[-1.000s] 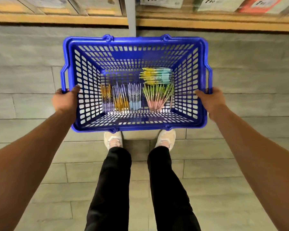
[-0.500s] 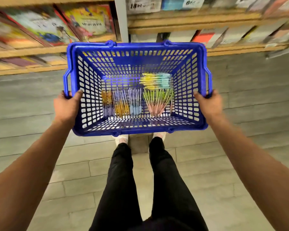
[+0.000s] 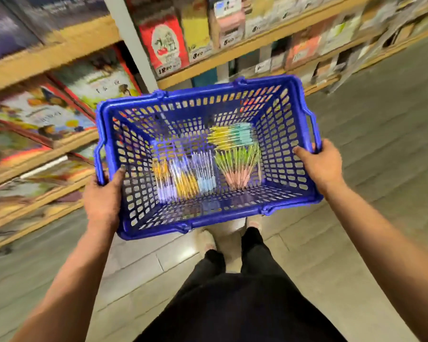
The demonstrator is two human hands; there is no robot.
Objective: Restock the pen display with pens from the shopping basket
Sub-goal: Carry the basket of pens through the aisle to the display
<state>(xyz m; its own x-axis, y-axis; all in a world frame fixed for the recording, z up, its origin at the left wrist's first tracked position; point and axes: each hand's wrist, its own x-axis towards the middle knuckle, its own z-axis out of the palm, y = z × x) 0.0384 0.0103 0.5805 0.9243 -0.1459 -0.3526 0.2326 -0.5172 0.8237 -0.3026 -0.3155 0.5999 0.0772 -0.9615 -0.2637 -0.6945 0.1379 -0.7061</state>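
Gripping shopping basket (image 3: 198, 92) sides, left hand (image 3: 103, 201) and right hand (image 3: 321, 166) curled, pens (image 3: 237, 166) inside, price labels (image 3: 167, 69) blurred.

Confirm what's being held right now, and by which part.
Blue shopping basket, by both hands: left hand grips its left side rim, right hand its right side rim. Pens inside untouched.

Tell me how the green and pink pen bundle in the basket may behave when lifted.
The green and pink pen bundle fans out at its green end, so it seems bound only near the pink end and may splay. The pens look thin, so it is probably light. A pen that slips free would likely roll.
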